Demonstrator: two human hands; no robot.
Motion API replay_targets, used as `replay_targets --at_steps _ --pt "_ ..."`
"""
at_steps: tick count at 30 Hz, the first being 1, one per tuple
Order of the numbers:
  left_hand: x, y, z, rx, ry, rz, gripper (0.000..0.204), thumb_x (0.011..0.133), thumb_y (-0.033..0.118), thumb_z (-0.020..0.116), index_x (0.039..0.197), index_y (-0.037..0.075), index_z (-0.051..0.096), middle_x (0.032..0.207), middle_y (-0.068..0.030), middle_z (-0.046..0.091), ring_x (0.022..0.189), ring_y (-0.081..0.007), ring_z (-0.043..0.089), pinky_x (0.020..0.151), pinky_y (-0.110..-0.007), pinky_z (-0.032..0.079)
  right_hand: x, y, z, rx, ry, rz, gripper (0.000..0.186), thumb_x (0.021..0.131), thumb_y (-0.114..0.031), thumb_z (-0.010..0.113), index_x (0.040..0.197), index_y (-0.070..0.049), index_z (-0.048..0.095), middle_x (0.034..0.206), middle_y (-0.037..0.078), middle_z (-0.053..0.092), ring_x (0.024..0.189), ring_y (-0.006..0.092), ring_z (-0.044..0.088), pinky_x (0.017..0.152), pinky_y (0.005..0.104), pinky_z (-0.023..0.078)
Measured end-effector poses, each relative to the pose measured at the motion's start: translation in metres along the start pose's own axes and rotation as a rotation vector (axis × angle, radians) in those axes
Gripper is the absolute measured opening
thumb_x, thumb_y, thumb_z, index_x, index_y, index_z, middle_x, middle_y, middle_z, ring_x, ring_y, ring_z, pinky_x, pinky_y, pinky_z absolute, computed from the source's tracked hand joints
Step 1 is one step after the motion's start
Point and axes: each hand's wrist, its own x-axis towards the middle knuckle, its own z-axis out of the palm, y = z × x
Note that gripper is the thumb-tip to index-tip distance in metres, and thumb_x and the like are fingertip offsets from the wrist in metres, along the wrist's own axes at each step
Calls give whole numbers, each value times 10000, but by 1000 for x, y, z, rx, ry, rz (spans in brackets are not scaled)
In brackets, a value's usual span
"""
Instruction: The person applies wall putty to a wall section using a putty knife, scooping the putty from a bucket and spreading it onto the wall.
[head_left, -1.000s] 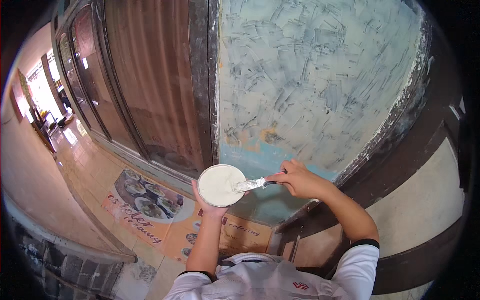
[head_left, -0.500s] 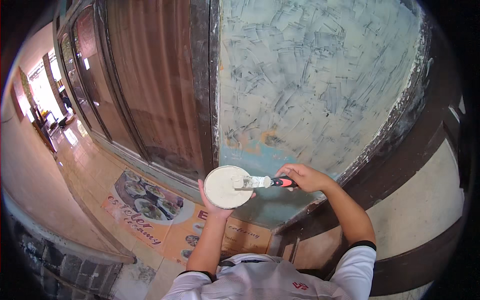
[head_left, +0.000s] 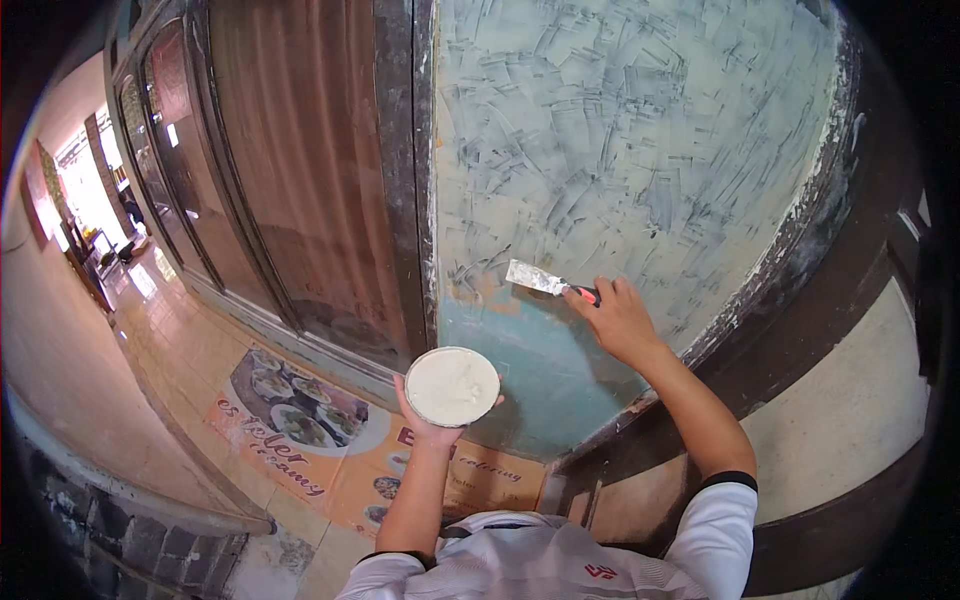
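Since the earlier frame, my right hand (head_left: 622, 318) lifted the red-handled metal putty knife (head_left: 548, 281) from the round white putty-filled bowl (head_left: 452, 386) to the pale plastered wall (head_left: 640, 150), gripping it closed; my left hand (head_left: 432, 425) cupped the bowl below.

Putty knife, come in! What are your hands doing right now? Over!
Left hand holds round dish of white putty. Right hand presses putty knife against the wall. Nothing in the way.

Putty knife (head_left: 537, 277) against wall (head_left: 640, 150), bowl (head_left: 452, 386) below.
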Motion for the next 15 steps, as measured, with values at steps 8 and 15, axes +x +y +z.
replay_targets --at_steps 8,15 --pt "-4 2 1 -1 60 56 1004 852 876 398 1562 166 412 1613 -232 365 1403 -599 381 1008 -897 292 -1 32 20 -239 197 -156 470 919 -137 585 1353 -303 656 1238 158 611 1018 325 548 829 429 420" --pt "-9 8 -16 -60 63 84 983 859 871 387 1555 179 426 1628 -227 342 1416 -603 357 998 -908 286 -7 26 1 -248 123 -179 491 934 -153 569 1383 -339 640 1265 143 606 1001 317 526 823 432 401"
